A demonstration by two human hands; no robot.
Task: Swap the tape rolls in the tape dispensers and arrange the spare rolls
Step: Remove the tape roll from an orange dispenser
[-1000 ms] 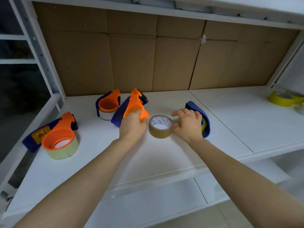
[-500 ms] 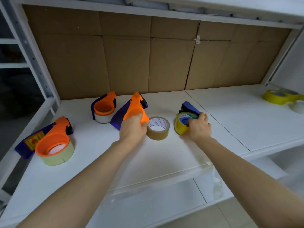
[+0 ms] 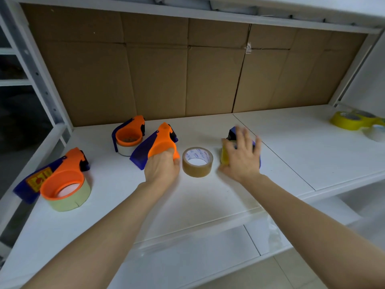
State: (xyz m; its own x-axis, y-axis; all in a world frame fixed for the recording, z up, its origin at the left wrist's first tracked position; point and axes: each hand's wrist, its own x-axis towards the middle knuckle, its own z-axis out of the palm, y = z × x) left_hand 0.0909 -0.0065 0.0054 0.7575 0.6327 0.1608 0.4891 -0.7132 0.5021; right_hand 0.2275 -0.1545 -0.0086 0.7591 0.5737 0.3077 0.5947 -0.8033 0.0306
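My left hand (image 3: 161, 166) is closed on the rear of an orange-and-blue tape dispenser (image 3: 160, 140) that lies on the white shelf (image 3: 187, 201). Just right of it a brown tape roll (image 3: 198, 172) lies flat and loose. My right hand (image 3: 241, 157) is blurred, with its fingers spread over a blue dispenser (image 3: 232, 132) that carries a yellow roll (image 3: 224, 156). Most of that dispenser is hidden under the hand. Whether the palm touches it I cannot tell.
Two more orange-and-blue dispensers stand to the left: one (image 3: 62, 178) with a pale green roll near the shelf's left edge, one (image 3: 129, 134) with a white roll at the back. Yellow rolls (image 3: 350, 120) and a pale roll (image 3: 377, 133) sit far right. Cardboard lines the back.
My right hand went from beside the brown roll to the yellow roll in the blue dispenser, and its fingers have now spread above it. My left hand has kept its hold.
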